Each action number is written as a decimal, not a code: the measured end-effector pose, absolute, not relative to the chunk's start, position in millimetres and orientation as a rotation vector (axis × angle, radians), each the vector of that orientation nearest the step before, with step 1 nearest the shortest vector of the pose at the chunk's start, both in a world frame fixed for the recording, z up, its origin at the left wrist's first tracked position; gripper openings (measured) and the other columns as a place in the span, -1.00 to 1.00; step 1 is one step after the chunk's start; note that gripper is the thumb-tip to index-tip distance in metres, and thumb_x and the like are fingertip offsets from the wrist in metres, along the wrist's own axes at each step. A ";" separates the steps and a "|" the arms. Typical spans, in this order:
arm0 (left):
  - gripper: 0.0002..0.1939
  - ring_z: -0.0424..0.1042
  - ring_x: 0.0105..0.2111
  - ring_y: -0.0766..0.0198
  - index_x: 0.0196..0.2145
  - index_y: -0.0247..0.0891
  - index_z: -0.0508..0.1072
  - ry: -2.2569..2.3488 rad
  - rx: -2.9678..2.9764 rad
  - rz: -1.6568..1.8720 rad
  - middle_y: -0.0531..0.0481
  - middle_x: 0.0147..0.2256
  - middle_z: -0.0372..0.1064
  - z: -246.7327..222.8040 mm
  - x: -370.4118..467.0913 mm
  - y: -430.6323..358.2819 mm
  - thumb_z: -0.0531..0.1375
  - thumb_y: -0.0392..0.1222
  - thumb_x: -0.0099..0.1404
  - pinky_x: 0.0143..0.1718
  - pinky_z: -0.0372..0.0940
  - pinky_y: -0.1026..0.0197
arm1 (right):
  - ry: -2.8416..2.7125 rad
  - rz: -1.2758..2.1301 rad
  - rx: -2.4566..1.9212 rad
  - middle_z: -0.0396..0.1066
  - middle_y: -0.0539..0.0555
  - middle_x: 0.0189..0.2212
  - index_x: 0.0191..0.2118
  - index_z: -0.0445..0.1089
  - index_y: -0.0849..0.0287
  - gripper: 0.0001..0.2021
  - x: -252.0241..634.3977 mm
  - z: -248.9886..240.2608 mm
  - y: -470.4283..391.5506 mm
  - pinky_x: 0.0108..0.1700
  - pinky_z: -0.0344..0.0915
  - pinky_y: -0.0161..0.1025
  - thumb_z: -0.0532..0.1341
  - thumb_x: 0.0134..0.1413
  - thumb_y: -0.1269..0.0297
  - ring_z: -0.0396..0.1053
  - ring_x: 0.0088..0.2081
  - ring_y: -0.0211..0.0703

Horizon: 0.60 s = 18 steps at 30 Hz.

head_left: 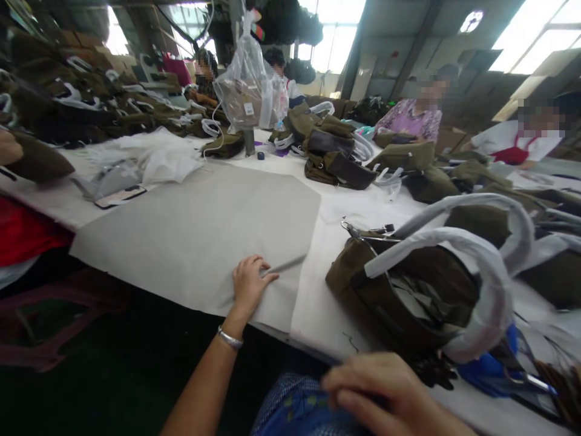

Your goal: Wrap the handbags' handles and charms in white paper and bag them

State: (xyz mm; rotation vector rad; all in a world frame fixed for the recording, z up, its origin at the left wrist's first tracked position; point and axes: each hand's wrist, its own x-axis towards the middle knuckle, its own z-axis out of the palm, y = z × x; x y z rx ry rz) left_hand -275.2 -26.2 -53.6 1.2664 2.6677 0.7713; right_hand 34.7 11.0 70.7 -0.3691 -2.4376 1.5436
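Observation:
My left hand [250, 280], with a silver bracelet at its wrist, rests at the near edge of a large grey sheet [195, 224]. Its thumb and fingers pinch a raised fold that runs to the right. Low in the view, my right hand [376, 387] is blurred above my blue patterned clothing, its fingers curled; whatever they hold cannot be made out. Beyond it a dark olive bag [376, 303] lies tilted and open on the white table [313, 321], its two handles [494, 272] wrapped in white.
Olive bags [331, 145] are heaped across the table. A clear plastic bag [247, 85] hangs from a post. White wrapping [158, 154] and a phone [120, 197] lie at left. Several people sit around; one hand [9, 147] shows at the left edge. A blue item [488, 372] is at right.

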 end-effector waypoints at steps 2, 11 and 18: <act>-0.82 0.38 0.09 -0.05 -0.25 -0.15 0.61 2.670 1.266 0.777 -0.07 0.07 0.48 -52.5 -281.2 -24.7 0.36 -0.04 0.24 0.13 0.23 -0.03 | -2.266 1.685 -0.552 0.61 0.07 -0.30 -0.12 0.60 0.06 -0.71 5.8 45.2 16.9 -0.06 0.44 -0.24 0.17 0.34 0.06 0.55 -0.23 -0.14; -0.79 0.41 0.05 0.05 -0.18 -0.13 0.63 2.530 1.412 0.710 -0.04 0.04 0.51 -43.2 -293.4 -28.0 0.34 -0.05 0.25 0.12 0.24 0.08 | -1.351 1.943 -0.934 0.54 0.26 -0.05 -0.15 0.57 0.19 -0.33 -72.5 -40.4 55.4 0.05 0.44 0.05 0.44 -0.26 -0.29 0.51 -0.01 0.16; -0.87 0.41 0.03 0.02 -0.37 -0.17 0.60 2.519 1.326 0.803 -0.07 -0.01 0.50 -48.4 -298.9 -22.3 0.39 -0.09 0.14 0.12 0.24 0.04 | -1.173 2.062 -0.966 0.54 0.25 -0.11 -0.13 0.55 0.23 -0.38 -76.6 -64.6 47.7 0.03 0.48 0.03 0.47 -0.22 -0.18 0.53 -0.07 0.10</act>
